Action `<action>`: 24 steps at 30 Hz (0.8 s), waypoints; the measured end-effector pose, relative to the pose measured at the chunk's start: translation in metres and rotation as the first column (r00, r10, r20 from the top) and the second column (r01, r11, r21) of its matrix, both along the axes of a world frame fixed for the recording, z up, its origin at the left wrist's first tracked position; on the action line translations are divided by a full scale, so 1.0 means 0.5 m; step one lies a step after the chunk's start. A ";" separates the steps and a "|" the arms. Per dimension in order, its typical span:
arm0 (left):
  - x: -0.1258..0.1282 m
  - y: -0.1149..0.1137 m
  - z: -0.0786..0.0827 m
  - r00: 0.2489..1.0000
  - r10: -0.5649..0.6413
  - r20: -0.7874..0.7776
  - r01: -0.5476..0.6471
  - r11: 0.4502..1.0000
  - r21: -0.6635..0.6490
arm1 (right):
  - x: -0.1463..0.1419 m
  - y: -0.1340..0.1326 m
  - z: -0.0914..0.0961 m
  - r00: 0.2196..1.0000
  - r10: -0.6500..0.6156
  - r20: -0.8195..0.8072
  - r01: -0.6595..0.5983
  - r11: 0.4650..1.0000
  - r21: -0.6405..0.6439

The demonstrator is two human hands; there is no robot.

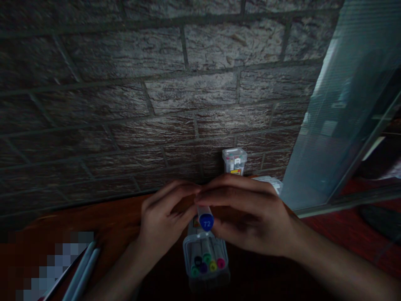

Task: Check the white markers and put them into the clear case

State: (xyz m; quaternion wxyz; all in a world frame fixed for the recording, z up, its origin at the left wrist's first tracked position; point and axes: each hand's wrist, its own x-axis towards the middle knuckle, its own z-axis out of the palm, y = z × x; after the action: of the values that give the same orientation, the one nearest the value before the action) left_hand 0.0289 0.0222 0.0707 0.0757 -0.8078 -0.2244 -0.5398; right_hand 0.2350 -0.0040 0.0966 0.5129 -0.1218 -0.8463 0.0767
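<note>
A marker [206, 215] with a white barrel and a blue end marked 72 points toward me between my hands. My left hand [166, 217] has its fingertips closed at the marker's far part. From the other side, my right hand [250, 213] pinches it between thumb and fingers. The fingers of both hands meet over the marker, so its far end is hidden. Just below stands a clear plastic case [187, 255], open toward me, holding several markers [206, 261] with black, green, purple, yellow and pink ends.
Against the brick wall [216, 92] stands another clear case of markers [234, 161], with white plastic [269, 182] beside it. Two pale pens [82, 271] lie on the wooden table [122, 213] at lower left, near a pixelated pale area. A glass panel [332, 125] rises at right.
</note>
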 end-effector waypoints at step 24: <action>-0.004 0.003 -0.010 0.999 0.003 -0.037 -0.004 0.999 -0.038 | 0.000 -0.001 0.000 1.000 -0.005 -0.001 0.005 1.000 0.009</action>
State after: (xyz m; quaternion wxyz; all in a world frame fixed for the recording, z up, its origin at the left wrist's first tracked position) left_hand 0.0269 0.0236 0.0659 0.0656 -0.8185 -0.2345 -0.5203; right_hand 0.2350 -0.0043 0.0965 0.5142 -0.1216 -0.8460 0.0716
